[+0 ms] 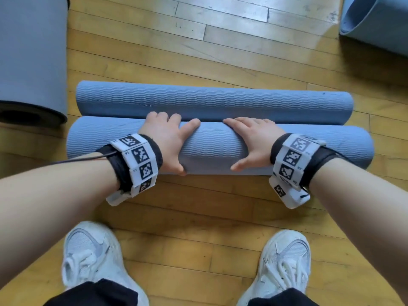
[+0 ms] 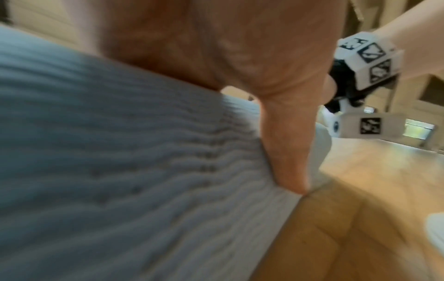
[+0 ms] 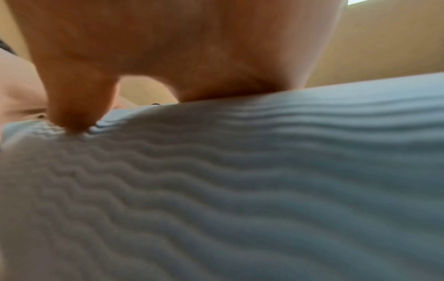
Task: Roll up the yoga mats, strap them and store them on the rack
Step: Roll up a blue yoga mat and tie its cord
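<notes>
No word, brand or number can be read. The left wristband (image 1: 138, 160) at 9 o'clock and the right wristband (image 1: 294, 159) at 3 o'clock carry black-and-white coded squares - the tiny digits printed beside them are too small to make out.

Floor (image 1: 220, 51): wooden boards, yellow-brown, scuffed and scratched, with a paler, worn stretch along the far side that caught a soft sheen of daylight. Window (image 2: 419, 129): small, bright, low in the distance in the left wrist view. Wall (image 3: 384, 47): plain, warm yellow-beige, lit evenly.
</notes>
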`<act>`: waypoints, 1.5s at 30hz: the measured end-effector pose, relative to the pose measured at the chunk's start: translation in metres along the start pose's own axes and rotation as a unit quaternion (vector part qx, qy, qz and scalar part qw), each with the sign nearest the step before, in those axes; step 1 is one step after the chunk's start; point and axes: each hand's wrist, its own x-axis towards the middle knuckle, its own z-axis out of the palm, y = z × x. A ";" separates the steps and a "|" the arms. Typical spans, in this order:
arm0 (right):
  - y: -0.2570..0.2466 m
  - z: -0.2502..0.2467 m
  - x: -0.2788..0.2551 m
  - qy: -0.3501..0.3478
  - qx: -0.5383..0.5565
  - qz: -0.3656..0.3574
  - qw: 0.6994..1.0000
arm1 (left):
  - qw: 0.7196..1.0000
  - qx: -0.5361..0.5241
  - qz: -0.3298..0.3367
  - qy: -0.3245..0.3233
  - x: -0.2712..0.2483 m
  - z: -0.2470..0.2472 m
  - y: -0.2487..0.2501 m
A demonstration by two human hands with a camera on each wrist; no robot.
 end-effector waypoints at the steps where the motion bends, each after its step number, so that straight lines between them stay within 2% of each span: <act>1: 0.000 0.000 0.004 -0.005 0.011 0.010 1.000 | 1.000 -0.014 0.000 -0.003 0.003 0.001 -0.001; 6: 0.001 -0.004 0.032 -0.012 0.071 0.095 0.993 | 0.989 -0.149 -0.007 -0.013 0.027 -0.001 -0.014; 9: 0.003 -0.006 0.042 0.009 0.080 0.109 0.991 | 0.978 -0.199 -0.054 -0.020 0.040 -0.006 -0.015; 13: 0.005 -0.008 0.048 0.041 0.077 0.110 0.990 | 0.973 -0.216 -0.075 -0.035 0.045 -0.009 -0.018; 20: -0.003 -0.001 0.042 0.095 0.072 0.115 0.986 | 0.972 -0.219 -0.086 -0.020 0.049 -0.011 -0.020; 28: 0.006 -0.020 0.062 0.028 0.092 0.138 0.986 | 0.984 -0.155 -0.090 0.019 0.041 -0.017 -0.014; 33: 0.013 -0.022 0.068 0.032 0.112 0.124 0.985 | 0.993 -0.116 -0.036 0.005 0.025 -0.006 -0.017; 38: 0.016 -0.025 0.070 0.053 0.085 0.117 0.988 | 0.986 -0.157 -0.033 -0.040 0.053 -0.024 -0.037; 43: 0.015 -0.025 0.061 0.083 0.063 0.105 0.989 | 0.983 -0.160 -0.072 -0.060 0.065 -0.031 -0.047; 45: 0.015 -0.019 0.049 0.098 0.036 0.078 0.991 | 0.980 -0.168 -0.092 -0.057 0.064 -0.035 -0.049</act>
